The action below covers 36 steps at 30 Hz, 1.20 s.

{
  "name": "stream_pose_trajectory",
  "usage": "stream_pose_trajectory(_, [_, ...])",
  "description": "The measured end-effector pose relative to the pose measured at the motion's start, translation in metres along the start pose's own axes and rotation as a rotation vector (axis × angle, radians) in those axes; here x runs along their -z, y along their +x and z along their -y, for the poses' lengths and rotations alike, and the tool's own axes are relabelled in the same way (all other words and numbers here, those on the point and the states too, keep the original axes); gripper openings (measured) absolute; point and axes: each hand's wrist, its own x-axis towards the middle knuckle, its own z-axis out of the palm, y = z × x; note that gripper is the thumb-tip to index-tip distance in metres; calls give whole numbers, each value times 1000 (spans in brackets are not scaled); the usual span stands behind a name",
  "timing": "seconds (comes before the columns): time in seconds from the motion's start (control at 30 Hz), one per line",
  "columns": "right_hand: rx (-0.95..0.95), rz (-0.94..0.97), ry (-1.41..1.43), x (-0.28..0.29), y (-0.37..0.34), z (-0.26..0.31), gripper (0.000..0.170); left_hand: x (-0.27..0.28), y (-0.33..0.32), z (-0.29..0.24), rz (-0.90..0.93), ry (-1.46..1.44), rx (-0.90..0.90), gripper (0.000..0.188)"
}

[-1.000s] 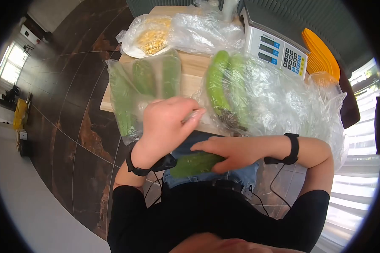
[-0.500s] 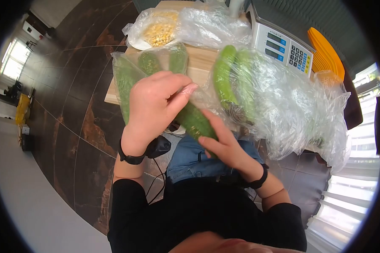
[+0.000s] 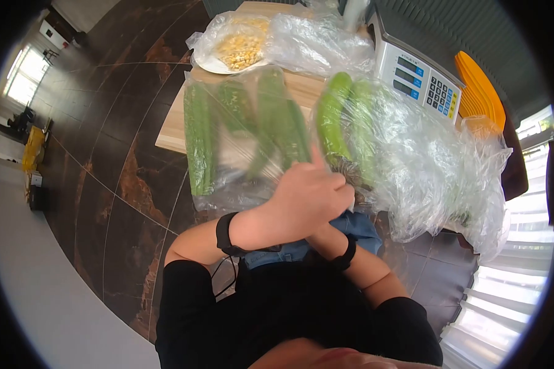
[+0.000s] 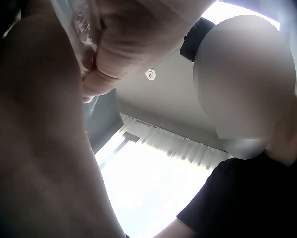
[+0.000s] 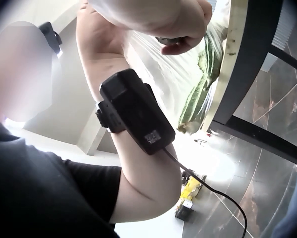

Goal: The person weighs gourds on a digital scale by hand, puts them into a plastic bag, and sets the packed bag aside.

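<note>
A clear plastic bag (image 3: 240,144) lies over the near left of the table, holding several dark green zucchini (image 3: 197,135). My left hand (image 3: 308,197) grips the bag's gathered rim at the lower right; clear plastic (image 4: 84,25) shows beside its fingers in the left wrist view. Mostly hidden behind it, my right hand (image 3: 317,157) shows a blurred finger along another zucchini (image 3: 297,132), which it holds near the lower end at the bag's mouth. The right wrist view shows the striped zucchini (image 5: 193,104) through the plastic.
Right of the bag lie long light green gourds (image 3: 332,114) under crumpled plastic (image 3: 431,160). At the back stand a white plate (image 3: 212,63) of bagged yellow kernels (image 3: 240,52), a digital scale (image 3: 418,80) and stacked orange trays (image 3: 483,92). A cable (image 5: 223,193) hangs from a wrist camera.
My right hand has lifted a zucchini from near my lap into the bag's mouth. The left hand has moved right and now crosses over the right one.
</note>
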Motion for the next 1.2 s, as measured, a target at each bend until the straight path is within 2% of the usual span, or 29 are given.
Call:
stream_pose_trajectory(0.2, [247,-274,-275,-3,-5,-17,33,25,-13,-1,160,-194,4,21])
stream_pose_trajectory(0.27, [276,-268,-367,0,3,-28,36,49,-11,7,199,-254,28,27])
stream_pose_trajectory(0.33, [334,-255,-551,2,17,-40,43,73,-6,24,340,-159,99,36])
stream_pose_trajectory(0.4, [388,-240,-734,2,26,-45,50,90,4,47,315,-4,238,34])
stream_pose_trajectory(0.43, [386,-240,-733,-1,28,-27,50,92,7,66,301,91,283,33])
stream_pose_trajectory(0.47, [28,-309,-9,-6,32,8,53,92,10,87,296,164,319,32])
stream_pose_trajectory(0.5, [-331,-345,716,-8,34,26,56,89,15,116,380,222,363,33])
stream_pose_trajectory(0.53, [-329,-347,714,-9,33,22,56,84,21,145,444,202,397,36])
stream_pose_trajectory(0.6, [-206,-296,688,-10,30,7,55,66,41,192,506,83,416,39])
stream_pose_trajectory(0.67, [-126,-276,623,-11,32,0,57,39,64,211,579,117,444,45])
stream_pose_trajectory(0.7, [-49,-252,562,-11,35,-2,59,23,68,216,576,114,438,45])
stream_pose_trajectory(0.77, [-65,-232,524,-10,38,2,62,-5,73,223,490,54,303,38])
stream_pose_trajectory(0.8, [-84,-207,490,-8,39,4,65,-11,79,227,487,49,301,38])
stream_pose_trajectory(0.83, [-84,-210,485,-6,40,6,65,-15,86,228,710,-3,318,32])
stream_pose_trajectory(0.87, [-39,-212,261,-4,41,8,68,-17,91,229,933,-54,331,27])
stream_pose_trajectory(0.9, [5,-212,38,-2,42,9,72,-18,92,230,935,-57,328,27])
stream_pose_trajectory(0.93, [2,-214,38,-3,41,6,72,-19,93,232,946,-30,319,23])
stream_pose_trajectory(1.0, [22,-289,-175,-10,37,-6,75,-21,93,234,959,-4,313,20])
stream_pose_trajectory(1.07, [9,-262,-215,-13,39,-16,76,-23,91,238,766,-61,333,20])
stream_pose_trajectory(1.1, [-3,-239,-256,-14,41,-20,77,-23,91,239,766,-59,338,20])
stream_pose_trajectory(1.13, [-3,-236,-254,-16,43,-22,77,-22,92,238,661,-199,389,20])
stream_pose_trajectory(1.17, [-43,-257,-147,-18,45,-23,76,-21,94,236,555,-337,435,20])
stream_pose_trajectory(1.2, [-84,-279,-41,-19,47,-25,76,-20,94,233,557,-337,437,20])
